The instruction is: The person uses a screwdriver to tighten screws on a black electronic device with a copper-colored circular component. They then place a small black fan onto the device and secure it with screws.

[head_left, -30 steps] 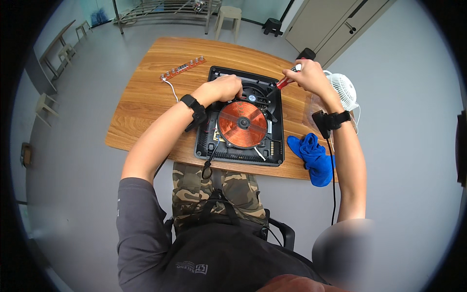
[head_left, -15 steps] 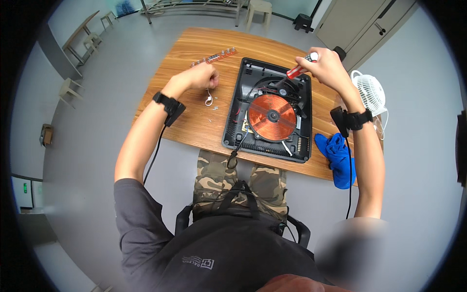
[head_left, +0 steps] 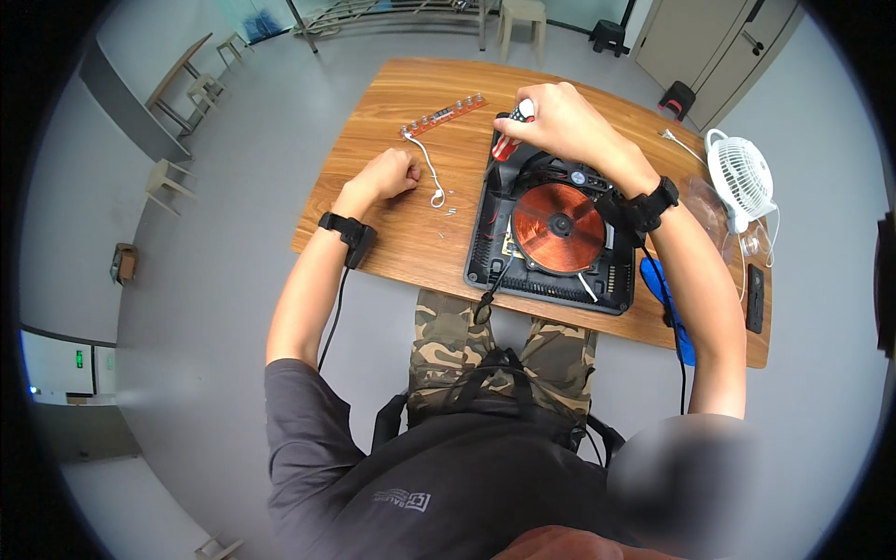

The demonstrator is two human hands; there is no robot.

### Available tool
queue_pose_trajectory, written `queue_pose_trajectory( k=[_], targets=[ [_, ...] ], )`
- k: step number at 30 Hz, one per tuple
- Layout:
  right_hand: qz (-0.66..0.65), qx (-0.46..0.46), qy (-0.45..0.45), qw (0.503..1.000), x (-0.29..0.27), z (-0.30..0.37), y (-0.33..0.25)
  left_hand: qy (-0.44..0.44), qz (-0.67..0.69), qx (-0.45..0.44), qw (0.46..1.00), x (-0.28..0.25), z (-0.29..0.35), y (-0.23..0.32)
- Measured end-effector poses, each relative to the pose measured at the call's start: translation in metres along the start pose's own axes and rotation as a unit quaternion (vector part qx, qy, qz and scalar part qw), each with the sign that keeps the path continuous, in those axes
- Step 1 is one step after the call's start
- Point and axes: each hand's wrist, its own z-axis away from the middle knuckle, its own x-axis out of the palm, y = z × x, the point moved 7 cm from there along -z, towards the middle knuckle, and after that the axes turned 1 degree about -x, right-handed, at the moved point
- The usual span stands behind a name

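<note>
My right hand (head_left: 569, 121) grips a screwdriver (head_left: 507, 147) with a red-and-white handle. It slants over the far left corner of an opened induction cooker (head_left: 476, 266), and its tip is hard to make out. A round copper coil (head_left: 560, 229) sits in the cooker's black shell. On the wooden table left of the cooker, my left hand (head_left: 390, 175) is closed with curled fingers; whatever it may hold is hidden. Beside it lie a white cable (head_left: 431, 168) and a few small screws (head_left: 451, 212). Farther off is an orange strip with a row of metal knobs (head_left: 443, 116).
A small white fan (head_left: 742, 177) stands at the table's right side, near clear plastic wrapping (head_left: 707, 215). A blue cloth (head_left: 686, 341) lies partly under my right forearm at the near edge. A black bar-shaped object (head_left: 755, 299) is at the right edge.
My right hand has carried the screwdriver left, from the cooker's far right to its far left corner. My left hand has drawn back slightly, uncovering the white cable. The view has shifted.
</note>
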Motion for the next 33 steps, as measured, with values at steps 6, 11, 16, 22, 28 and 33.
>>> queue_pose_trajectory(
  k=[6,11,16,22,28,33],
  targets=[
    [-0.001,-0.014,0.017,1.000,0.005,0.003,0.005,0.065,0.067,0.034,0.995,0.013,-0.009,0.014],
    [0.006,-0.010,0.024,1.000,0.000,0.011,0.007,0.052,0.040,0.023,0.998,0.018,-0.021,0.022],
    [0.019,-0.014,0.039,0.999,-0.010,0.019,0.009,0.046,0.021,0.037,0.998,0.025,-0.026,0.015],
    [0.016,-0.006,0.037,0.999,-0.017,0.024,0.011,0.003,-0.053,0.008,0.999,0.014,-0.021,0.011],
    [0.024,0.014,0.037,0.999,-0.032,0.031,0.007,0.034,0.015,0.028,0.999,-0.037,-0.016,0.025],
    [0.012,0.023,0.066,0.997,-0.056,0.037,0.016,-0.016,0.275,0.038,0.961,-0.053,-0.033,0.085]
  ],
)
